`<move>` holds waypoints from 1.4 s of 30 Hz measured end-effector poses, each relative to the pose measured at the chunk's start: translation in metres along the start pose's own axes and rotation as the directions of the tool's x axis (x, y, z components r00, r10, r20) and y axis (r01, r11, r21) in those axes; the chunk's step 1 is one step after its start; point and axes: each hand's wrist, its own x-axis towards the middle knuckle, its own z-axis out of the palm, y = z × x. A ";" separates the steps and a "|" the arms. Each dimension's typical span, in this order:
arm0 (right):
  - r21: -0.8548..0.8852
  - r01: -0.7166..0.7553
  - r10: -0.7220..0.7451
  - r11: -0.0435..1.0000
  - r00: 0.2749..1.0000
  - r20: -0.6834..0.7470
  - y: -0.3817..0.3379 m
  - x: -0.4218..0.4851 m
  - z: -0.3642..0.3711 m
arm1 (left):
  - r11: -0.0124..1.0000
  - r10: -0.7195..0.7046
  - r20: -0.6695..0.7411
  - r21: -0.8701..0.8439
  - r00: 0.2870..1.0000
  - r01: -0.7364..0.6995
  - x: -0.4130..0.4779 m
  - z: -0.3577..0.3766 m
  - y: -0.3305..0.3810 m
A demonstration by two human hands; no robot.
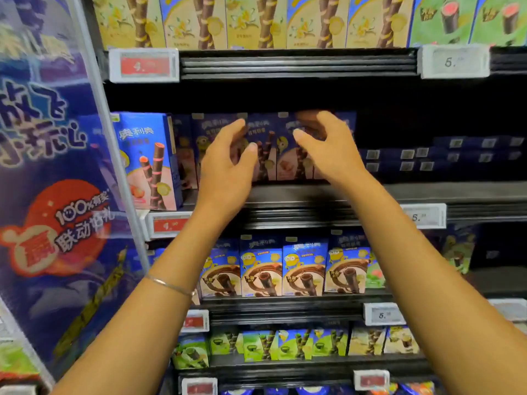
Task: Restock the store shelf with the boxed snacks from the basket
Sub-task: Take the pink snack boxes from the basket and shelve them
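Landmark: pink box [151, 161], upright at the left end of the middle shelf [285, 195], at its front edge.

- Dark boxes [265, 149]: a row standing upright just right of the pink box, on the same shelf, set further back in shadow.
- Left hand [228, 166]: right of the pink box, in front of the dark boxes. Fingers spread and lightly bent, nothing held between them. Contact with the boxes cannot be told.
- Right hand [328, 149]: further right of the pink box, at the right end of the row. Fingers spread and lightly bent, thumb pointing left, nothing pinched. Contact cannot be told.
- Bracelet [171, 285]: on the left forearm, below the pink box.
- Flat boxes [439, 155]: well right of the pink box, same shelf, lying stacked in deep shadow.
- Red tag [171, 223]: directly below the pink box.
- Cream boxes [228, 21]: one shelf above the pink box.
- Minion boxes [282, 269]: one shelf below, to its right.
- Green boxes [285, 344]: two shelves below.
- Banner [57, 195]: just left of the pink box.
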 end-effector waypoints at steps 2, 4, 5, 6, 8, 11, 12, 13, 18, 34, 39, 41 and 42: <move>0.147 0.010 -0.004 0.989 0.999 -0.036 -0.001 -0.040 -0.019 | 0.936 -0.138 -0.034 -0.333 0.990 0.119 -0.037 0.003 0.000; 0.230 -0.049 0.065 0.972 0.996 -0.063 0.003 -0.086 -0.037 | 0.837 -0.229 0.007 -0.510 0.973 0.201 -0.076 0.007 -0.005; 0.272 -0.101 0.122 0.957 0.991 -0.062 0.008 -0.111 -0.045 | 0.799 -0.248 0.032 -0.559 0.968 0.223 -0.097 0.010 -0.010; 0.309 -0.166 0.192 0.936 0.980 -0.055 0.016 -0.138 -0.054 | 0.765 -0.260 0.068 -0.594 0.963 0.249 -0.118 0.013 -0.016; 0.342 -0.321 0.354 0.883 0.934 -0.038 0.036 -0.200 -0.070 | 0.693 -0.321 0.198 -0.617 0.926 0.372 -0.170 0.025 -0.033; 0.272 -0.598 0.626 0.754 0.779 -0.025 0.073 -0.308 -0.094 | 0.575 -0.485 0.438 -0.492 0.757 0.653 -0.266 0.050 -0.065; 0.233 -0.690 0.714 0.685 0.699 -0.029 0.086 -0.348 -0.103 | 0.545 -0.542 0.497 -0.406 0.678 0.733 -0.302 0.059 -0.077; 0.196 -0.771 0.791 0.606 0.610 -0.043 0.099 -0.389 -0.112 | 0.505 -0.599 0.547 -0.309 0.585 0.806 -0.341 0.066 -0.090; 0.133 -0.962 0.970 0.239 0.229 -0.085 0.142 -0.568 -0.161 | 0.280 -0.787 0.594 0.105 0.166 0.954 -0.514 0.086 -0.098; -0.296 -0.940 0.985 -0.170 -0.166 -0.038 0.392 -0.911 -0.274 | 0.302 -0.738 0.632 0.623 -0.237 0.721 -0.883 0.329 -0.094; -0.497 -0.862 0.994 0.103 0.072 0.081 0.533 -0.959 -0.211 | 0.435 -0.733 0.667 0.610 -0.133 0.662 -0.964 0.402 -0.185; -0.549 -0.802 0.967 0.237 0.140 0.213 0.582 -0.975 -0.178 | 0.515 -0.745 0.667 0.570 0.005 0.640 -0.986 0.423 -0.221; -0.579 -0.759 0.947 0.298 0.161 0.277 0.604 -0.983 -0.162 | 0.549 -0.746 0.661 0.534 0.088 0.643 -0.994 0.433 -0.239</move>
